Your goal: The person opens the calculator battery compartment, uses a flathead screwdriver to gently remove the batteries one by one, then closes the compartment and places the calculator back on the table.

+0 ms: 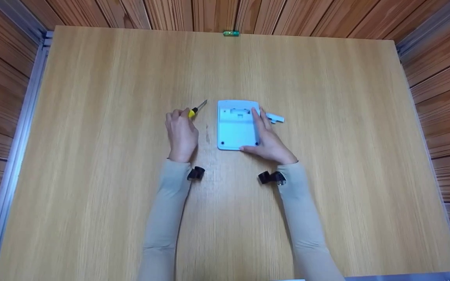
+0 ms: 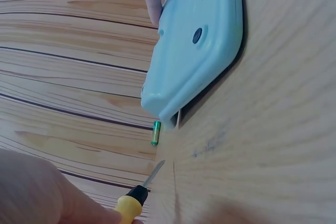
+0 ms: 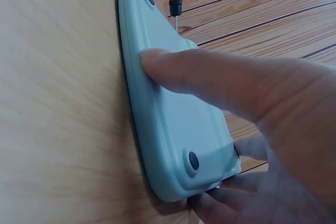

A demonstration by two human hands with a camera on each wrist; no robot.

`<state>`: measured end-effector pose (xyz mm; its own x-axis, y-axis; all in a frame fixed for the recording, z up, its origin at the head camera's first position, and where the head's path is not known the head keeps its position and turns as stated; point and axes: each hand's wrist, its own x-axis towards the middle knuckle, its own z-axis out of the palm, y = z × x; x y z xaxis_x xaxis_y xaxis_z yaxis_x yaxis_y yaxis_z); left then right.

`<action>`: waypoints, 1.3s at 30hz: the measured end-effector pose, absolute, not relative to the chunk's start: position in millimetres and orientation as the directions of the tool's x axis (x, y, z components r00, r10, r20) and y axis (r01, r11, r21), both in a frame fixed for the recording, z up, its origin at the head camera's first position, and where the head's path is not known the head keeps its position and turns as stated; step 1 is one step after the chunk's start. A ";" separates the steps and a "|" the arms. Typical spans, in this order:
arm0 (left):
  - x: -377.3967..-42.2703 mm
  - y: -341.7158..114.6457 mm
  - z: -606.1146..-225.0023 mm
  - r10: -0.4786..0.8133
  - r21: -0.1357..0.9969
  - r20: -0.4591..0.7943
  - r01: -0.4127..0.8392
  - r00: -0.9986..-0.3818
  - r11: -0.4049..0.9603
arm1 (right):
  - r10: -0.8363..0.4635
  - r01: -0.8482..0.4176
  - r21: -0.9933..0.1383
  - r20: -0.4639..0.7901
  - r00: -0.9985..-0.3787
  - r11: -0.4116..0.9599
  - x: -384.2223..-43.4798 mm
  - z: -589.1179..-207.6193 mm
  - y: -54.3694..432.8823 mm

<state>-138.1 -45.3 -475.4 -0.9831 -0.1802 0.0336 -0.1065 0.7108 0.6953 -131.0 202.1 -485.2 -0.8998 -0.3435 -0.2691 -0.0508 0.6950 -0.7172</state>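
While the left hand (image 1: 182, 132) grips a screwdriver (image 1: 195, 110), the right hand (image 1: 268, 142) holds a blue case (image 1: 236, 127)

As observed from the head view, the case lies flat near the middle of the wooden table (image 1: 92, 164), two dark round feet facing up at its five and seven o'clock corners – a recessed slot shows toward twelve. The right hand is clamped on the case: thumb on the six o'clock edge, fingers along the three o'clock side. The left hand, at nine o'clock from the case, is closed around the screwdriver's yellow handle; the tip points to one o'clock and stands apart from the case. A small blue piece (image 1: 276, 118) lies at three o'clock, just beyond the right fingers – contact with them cannot be determined. A green battery (image 1: 231, 33) sits at twelve o'clock, on the table's far edge. Both sleeves (image 1: 170, 203) carry black wrist mounts (image 1: 196, 173).
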 end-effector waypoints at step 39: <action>-132.2 -49.0 -475.5 -0.152 0.661 -0.062 -0.155 -0.986 0.734 | -0.336 -0.041 -0.712 -0.279 -0.900 0.701 -130.9 -483.8 201.4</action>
